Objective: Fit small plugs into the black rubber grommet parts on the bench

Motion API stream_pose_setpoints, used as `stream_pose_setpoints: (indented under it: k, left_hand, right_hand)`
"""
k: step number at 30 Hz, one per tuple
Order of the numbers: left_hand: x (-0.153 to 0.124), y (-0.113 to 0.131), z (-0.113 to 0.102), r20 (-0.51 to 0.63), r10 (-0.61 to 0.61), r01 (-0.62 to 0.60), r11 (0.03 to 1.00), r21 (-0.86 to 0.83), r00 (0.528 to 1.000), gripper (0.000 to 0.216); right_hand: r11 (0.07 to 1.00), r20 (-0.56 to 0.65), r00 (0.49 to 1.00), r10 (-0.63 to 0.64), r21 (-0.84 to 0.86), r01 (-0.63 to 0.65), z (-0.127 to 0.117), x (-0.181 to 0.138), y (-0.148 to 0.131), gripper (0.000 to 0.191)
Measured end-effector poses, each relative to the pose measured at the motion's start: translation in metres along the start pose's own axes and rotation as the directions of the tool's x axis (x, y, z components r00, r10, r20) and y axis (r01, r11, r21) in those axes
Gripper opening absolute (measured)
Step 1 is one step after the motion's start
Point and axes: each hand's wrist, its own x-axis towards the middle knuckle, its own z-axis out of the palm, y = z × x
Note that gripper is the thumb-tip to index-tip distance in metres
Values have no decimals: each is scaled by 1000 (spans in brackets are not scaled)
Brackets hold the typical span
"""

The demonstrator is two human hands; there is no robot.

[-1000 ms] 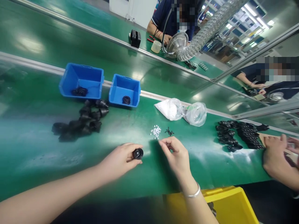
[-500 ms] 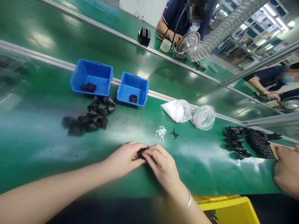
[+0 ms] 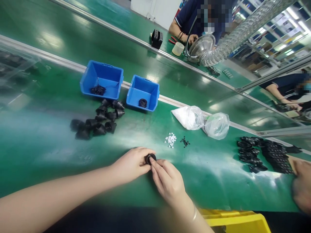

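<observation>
My left hand (image 3: 132, 163) is closed around a small round black plastic part (image 3: 150, 158), held just above the green belt (image 3: 48, 145). My right hand (image 3: 167, 181) meets it from the right, with pinched fingertips pressing on the part's open face. Whatever the right fingers pinch is too small to make out. Just beyond the hands lie a little heap of white pieces (image 3: 170, 140) and a heap of tiny black pieces (image 3: 185, 142).
Loose black parts (image 3: 98, 121) lie at the left before two blue bins (image 3: 102, 79) (image 3: 143, 92). Two plastic bags (image 3: 201, 119) and more black parts (image 3: 264, 153) sit to the right. A co-worker's hand (image 3: 301, 184) is at the right edge; a yellow bin (image 3: 238, 220) is below.
My right hand came from beside the small heaps over to the black part in my left hand and now presses on it. The view has shifted slightly.
</observation>
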Motion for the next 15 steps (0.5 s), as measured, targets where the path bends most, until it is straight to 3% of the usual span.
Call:
stream_pose_setpoints:
  k: [6,15]
  left_hand:
    - [0,2,-1,-5,5,-5,1000,13,1000,44]
    - [-1,2,-2,3,13,-13,999,37,1000,43]
  right_hand:
    - [997,-8,999,-40,-61,40,1,-1,1,56]
    - [997,13,998,-67,-46,68,1,-1,3,58]
